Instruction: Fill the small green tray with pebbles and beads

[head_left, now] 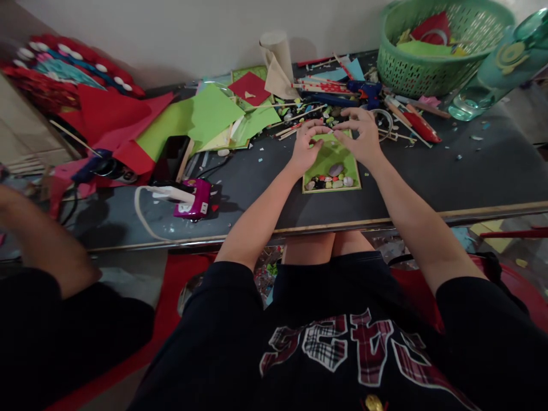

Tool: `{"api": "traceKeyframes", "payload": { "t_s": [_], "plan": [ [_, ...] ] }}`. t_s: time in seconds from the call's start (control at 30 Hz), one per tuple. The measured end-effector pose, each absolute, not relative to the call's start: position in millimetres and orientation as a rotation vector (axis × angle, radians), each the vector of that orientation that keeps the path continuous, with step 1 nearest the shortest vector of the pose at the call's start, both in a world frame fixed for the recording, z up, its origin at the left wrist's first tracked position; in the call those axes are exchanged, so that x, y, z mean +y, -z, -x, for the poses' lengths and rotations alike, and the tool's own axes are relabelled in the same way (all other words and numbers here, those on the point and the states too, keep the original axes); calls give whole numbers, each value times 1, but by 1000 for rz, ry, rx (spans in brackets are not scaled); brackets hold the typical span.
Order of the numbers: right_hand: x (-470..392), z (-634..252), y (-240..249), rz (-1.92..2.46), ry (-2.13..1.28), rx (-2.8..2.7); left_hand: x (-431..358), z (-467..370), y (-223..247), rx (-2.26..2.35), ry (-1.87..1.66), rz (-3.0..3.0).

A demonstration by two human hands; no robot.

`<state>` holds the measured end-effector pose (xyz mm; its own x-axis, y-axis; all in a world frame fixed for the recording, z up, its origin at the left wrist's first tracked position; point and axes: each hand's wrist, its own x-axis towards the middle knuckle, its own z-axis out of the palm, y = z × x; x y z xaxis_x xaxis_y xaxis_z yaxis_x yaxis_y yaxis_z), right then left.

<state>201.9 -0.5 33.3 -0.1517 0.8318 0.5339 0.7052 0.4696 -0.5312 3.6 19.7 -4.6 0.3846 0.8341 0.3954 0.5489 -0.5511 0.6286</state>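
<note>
A small green board with a pale edge lies flat on the dark table. Along its near side runs a row of pebbles and small coloured bits, with a larger grey-purple stone just behind them. Over the board's far part, my left hand and my right hand meet fingertip to fingertip. Their fingers are pinched around a tiny whitish spot, too small to name. Behind my fingers lie loose dark and green pebbles, partly hidden.
Paper sheets, a phone and a purple power socket lie left. A blue glue gun, tape roll, green basket and bottle stand back right. Another person's arm is at far left.
</note>
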Motion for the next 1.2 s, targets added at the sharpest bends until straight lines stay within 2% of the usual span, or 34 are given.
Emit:
{"api": "traceKeyframes", "payload": {
  "t_s": [0.83,1.2],
  "plan": [
    [-11,-195,-34,1301,-96,-1861,17,-5,-3,1171,-1053,-2118],
    [-7,-194,-31,1231,-193,-1826,24,-1,7,1207,-1114,-2223]
  ]
}}
